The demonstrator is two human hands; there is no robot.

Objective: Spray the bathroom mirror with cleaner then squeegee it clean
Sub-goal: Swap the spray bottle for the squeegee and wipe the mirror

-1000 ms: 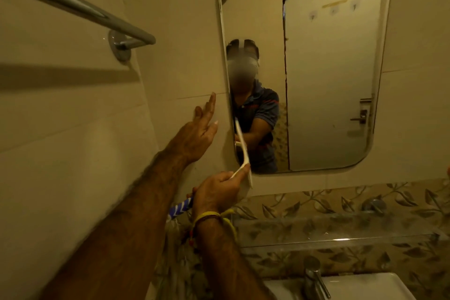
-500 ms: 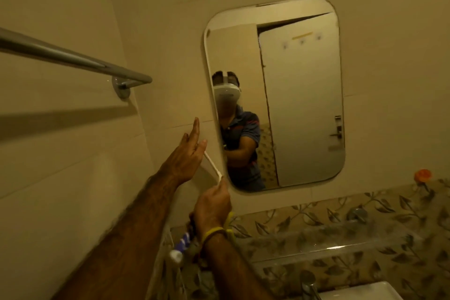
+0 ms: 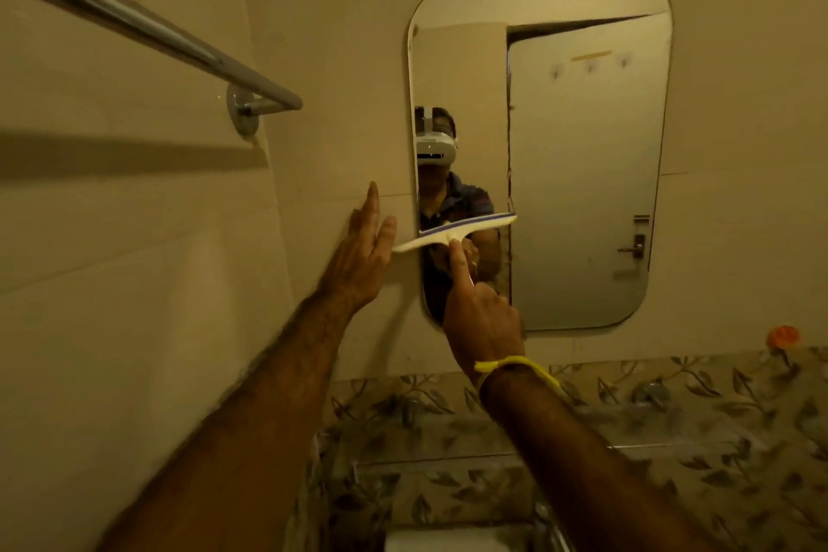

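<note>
A tall mirror with rounded corners hangs on the beige tiled wall. My right hand grips the handle of a white squeegee, index finger stretched along it. The blade lies almost level across the mirror's lower left part, and its left end overhangs the mirror's edge. My left hand is open, fingers spread, resting flat on the wall just left of the mirror, beside the blade's left tip. No spray bottle is in view.
A metal towel rail juts from the left wall at head height. Below the mirror runs a leaf-patterned tile band with a glass shelf. A small orange object sits at the right. The sink rim shows at the bottom.
The squeegee turned from upright at the mirror's left edge to nearly level across the glass. My right hand rose and moved right. The view pulled back and tilted up.
</note>
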